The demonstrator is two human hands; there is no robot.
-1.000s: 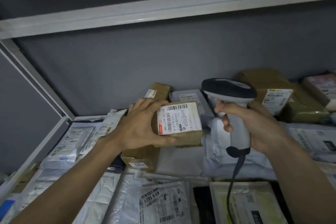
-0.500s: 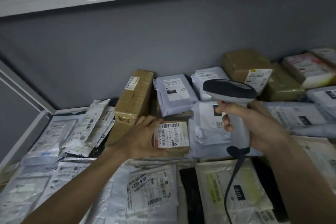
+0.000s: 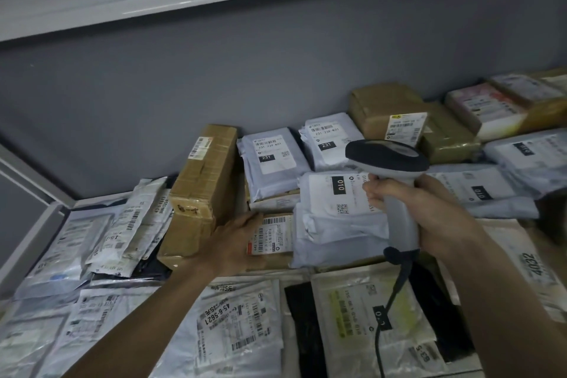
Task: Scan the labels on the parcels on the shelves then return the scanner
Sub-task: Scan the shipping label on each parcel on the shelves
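1. Parcels [image 3: 276, 163]: spread across shelf [image 3: 36, 224], labels upward.
2. Left hand [image 3: 236, 242]: grip wrapped around small brown box [image 3: 271, 242], resting beside tall carton [image 3: 199, 190].
3. Right hand [image 3: 429, 212]: grip clenched around scanner [image 3: 395, 175] handle, raised above parcels, cable [image 3: 389, 304] hanging.

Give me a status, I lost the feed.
Left hand on small brown box, set among parcels. Right hand grips scanner, cord hanging. Nothing in the way.
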